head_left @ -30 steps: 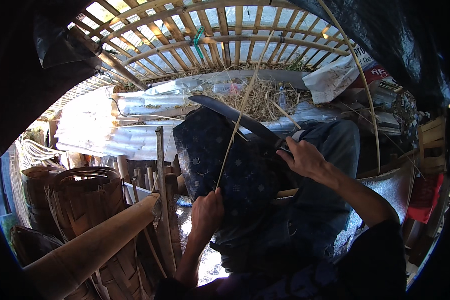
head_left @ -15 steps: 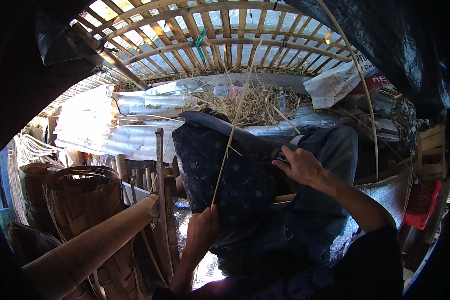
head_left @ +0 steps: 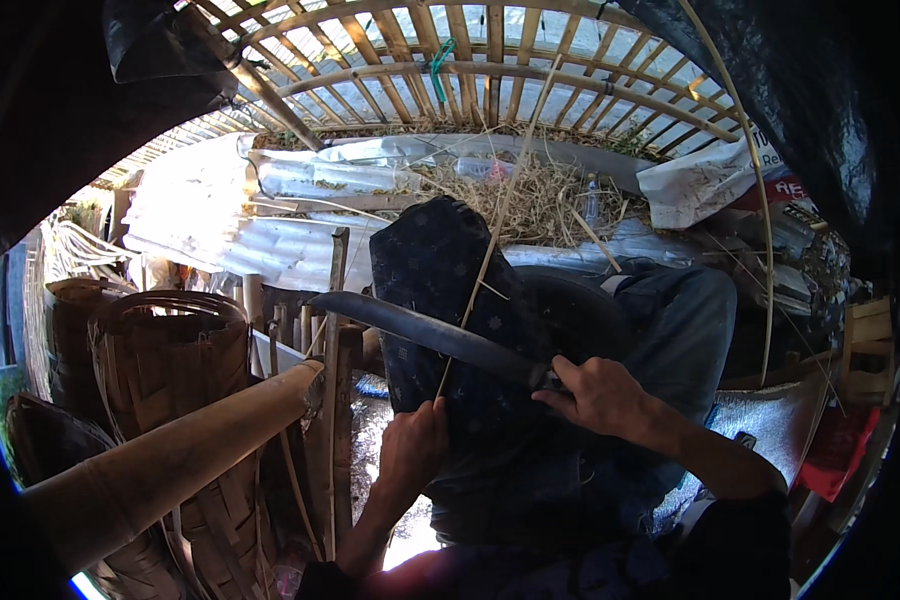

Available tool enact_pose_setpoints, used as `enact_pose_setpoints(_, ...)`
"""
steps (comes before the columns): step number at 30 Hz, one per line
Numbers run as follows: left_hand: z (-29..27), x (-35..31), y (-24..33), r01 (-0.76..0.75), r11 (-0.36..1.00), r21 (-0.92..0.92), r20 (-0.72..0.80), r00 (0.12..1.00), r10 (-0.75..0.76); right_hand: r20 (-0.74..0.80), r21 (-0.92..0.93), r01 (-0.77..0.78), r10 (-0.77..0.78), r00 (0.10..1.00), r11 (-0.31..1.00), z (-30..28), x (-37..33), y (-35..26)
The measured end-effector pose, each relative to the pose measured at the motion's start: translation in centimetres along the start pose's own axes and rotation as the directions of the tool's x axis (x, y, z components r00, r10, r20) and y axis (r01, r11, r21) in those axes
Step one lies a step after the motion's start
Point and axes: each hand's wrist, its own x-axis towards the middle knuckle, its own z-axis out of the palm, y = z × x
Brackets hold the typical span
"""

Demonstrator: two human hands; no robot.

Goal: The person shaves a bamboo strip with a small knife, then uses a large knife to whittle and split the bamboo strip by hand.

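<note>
My left hand (head_left: 415,445) is closed, pinching the near end of a long thin bamboo strip (head_left: 497,225). The strip slants away from me across a dark patterned cloth (head_left: 420,265) draped over my knee. My right hand (head_left: 602,402) is wrapped round the handle of a machete (head_left: 425,328), whose long dark blade points left. The blade crosses the strip just beyond my left hand; whether its edge bites into the strip I cannot tell. Most of the handle is hidden by my fingers.
A thick bamboo pole (head_left: 175,450) juts in from the lower left beside woven baskets (head_left: 175,375). An upright stake (head_left: 333,420) stands left of my left hand. Ahead are a pile of shavings (head_left: 540,205) and a slatted bamboo fence (head_left: 420,70). A red bag (head_left: 838,455) is at right.
The machete has come toward me along the strip, from beyond the knee to near my left hand. My right hand has lowered with it. The view has shifted slightly.
</note>
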Motion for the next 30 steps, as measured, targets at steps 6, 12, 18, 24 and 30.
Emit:
enact_pose_setpoints(6,-0.8,-2.8,1.2,0.166,0.976,-0.142,0.071,0.985,-0.157,0.094,-0.175,0.113,-0.098,0.991,0.978,-0.5,1.6,-0.5)
enact_pose_setpoints(12,-0.1,-5.5,0.8,0.316,0.913,-0.259,0.088,0.949,-0.304,0.036,-0.217,0.246,-0.244,0.969,0.945,-0.9,3.4,1.3)
enact_pose_setpoints(18,0.4,-5.6,1.6,0.337,0.886,-0.318,0.024,0.937,-0.348,-0.106,-0.251,0.073,-0.102,0.989,0.965,-2.6,7.4,3.2)
enact_pose_setpoints(24,0.1,-6.4,0.8,0.393,0.864,-0.315,0.042,0.915,-0.401,0.002,-0.156,0.107,-0.108,0.994,0.982,-2.3,6.2,3.1)
enact_pose_setpoints(30,0.6,-6.9,1.6,0.365,0.878,-0.310,0.037,0.927,-0.373,0.148,-0.212,0.285,-0.258,0.955,0.935,-2.7,5.3,2.1)
